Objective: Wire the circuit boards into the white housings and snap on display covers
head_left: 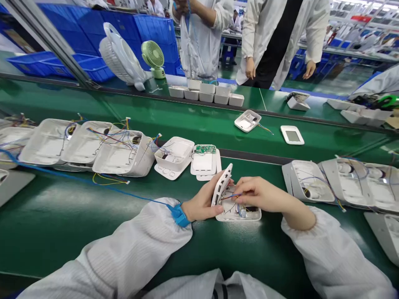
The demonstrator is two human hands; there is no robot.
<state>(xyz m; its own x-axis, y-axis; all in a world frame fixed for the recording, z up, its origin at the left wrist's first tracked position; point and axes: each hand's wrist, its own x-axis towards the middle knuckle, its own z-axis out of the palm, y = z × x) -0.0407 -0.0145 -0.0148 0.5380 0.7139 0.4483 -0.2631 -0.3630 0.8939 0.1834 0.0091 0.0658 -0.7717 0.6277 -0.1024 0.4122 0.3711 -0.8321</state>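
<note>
My left hand (204, 201) grips a white plastic cover (222, 185) with dark slots along its edge, tilted nearly upright. Below and to its right, an open white housing (238, 215) lies on the green bench, with wires and small parts inside. My right hand (257, 193) is over that housing, its fingers pinched on thin coloured wires (233, 195) that run toward the cover. The cover's inner face and the wire ends are mostly hidden by my fingers. A blue strap (179, 214) with a cord circles my left wrist.
Open white housings with wires stand at left (118, 155) and right (308, 182). Nearer are a white panel with a green circuit board (205, 149) and another open housing (176, 151). On the conveyor lie a small housing (247, 121) and a framed cover (292, 135). Two people stand opposite.
</note>
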